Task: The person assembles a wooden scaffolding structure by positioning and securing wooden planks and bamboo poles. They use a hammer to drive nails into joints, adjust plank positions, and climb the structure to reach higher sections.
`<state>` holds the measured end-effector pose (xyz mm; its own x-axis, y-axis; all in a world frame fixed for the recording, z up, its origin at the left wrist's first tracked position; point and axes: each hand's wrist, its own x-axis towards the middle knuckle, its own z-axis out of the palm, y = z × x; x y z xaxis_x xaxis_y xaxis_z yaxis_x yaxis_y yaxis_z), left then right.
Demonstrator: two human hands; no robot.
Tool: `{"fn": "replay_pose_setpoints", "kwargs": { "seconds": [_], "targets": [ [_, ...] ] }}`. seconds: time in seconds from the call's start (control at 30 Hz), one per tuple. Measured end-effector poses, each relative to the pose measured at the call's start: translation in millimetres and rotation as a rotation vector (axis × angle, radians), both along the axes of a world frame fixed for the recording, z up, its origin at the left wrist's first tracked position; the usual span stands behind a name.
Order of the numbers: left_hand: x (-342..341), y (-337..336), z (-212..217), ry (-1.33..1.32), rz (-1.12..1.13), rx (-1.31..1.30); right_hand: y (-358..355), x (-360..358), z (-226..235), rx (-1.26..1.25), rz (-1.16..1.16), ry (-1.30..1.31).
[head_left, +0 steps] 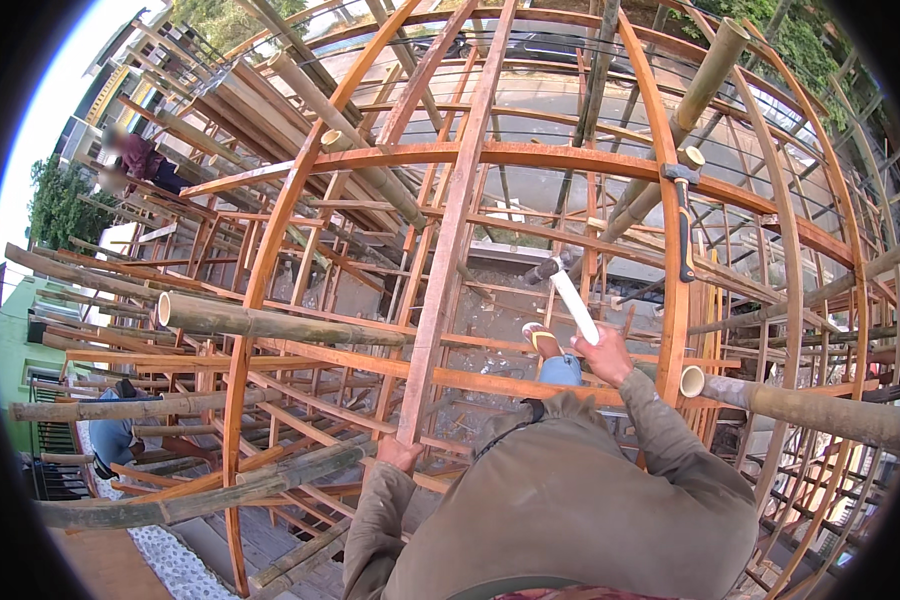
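Note:
My right hand (pixel 607 356) is wrapped round the lower end of a hammer's (pixel 574 302) white handle. The hammer's dark head points up and away to the left. With my left hand (pixel 398 453) I grip the near end of a long wooden plank (pixel 449 250), which runs away from me across the orange-brown beams. A second hammer (pixel 685 228), with a black and orange handle, rests at the crossing of two beams on the right. Below the white handle show my foot in a sandal with a yellow strap (pixel 541 337) and my blue trouser leg.
A lattice of wooden beams (pixel 390 157) and bamboo poles (pixel 280 320) surrounds me, with gaps down to the ground. A cut bamboo end (pixel 692 381) juts in by my right arm. One person (pixel 142 160) is at the far left, another (pixel 120 425) in blue at the lower left.

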<state>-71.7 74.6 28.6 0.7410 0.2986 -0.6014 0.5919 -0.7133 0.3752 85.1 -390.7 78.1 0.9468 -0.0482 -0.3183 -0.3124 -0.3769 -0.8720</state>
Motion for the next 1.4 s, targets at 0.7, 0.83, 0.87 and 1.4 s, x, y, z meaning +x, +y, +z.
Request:
{"fn": "replay_pose_setpoints", "kwargs": {
  "seconds": [0.7,0.83,0.87,1.4],
  "targets": [
    [25,84,-33,-0.052,0.168,-0.089,-8,29,26,0.022,0.016,0.077],
    [13,76,-44,-0.146,0.175,0.012,-6,27,14,0.118,-0.018,0.173],
    [14,75,-42,-0.099,0.172,-0.009,-4,26,9,0.079,-0.028,0.209],
    [55,-66,-19,-0.938,-0.47,0.215,7,-66,-12,0.011,-0.091,0.159]
  ]
}}
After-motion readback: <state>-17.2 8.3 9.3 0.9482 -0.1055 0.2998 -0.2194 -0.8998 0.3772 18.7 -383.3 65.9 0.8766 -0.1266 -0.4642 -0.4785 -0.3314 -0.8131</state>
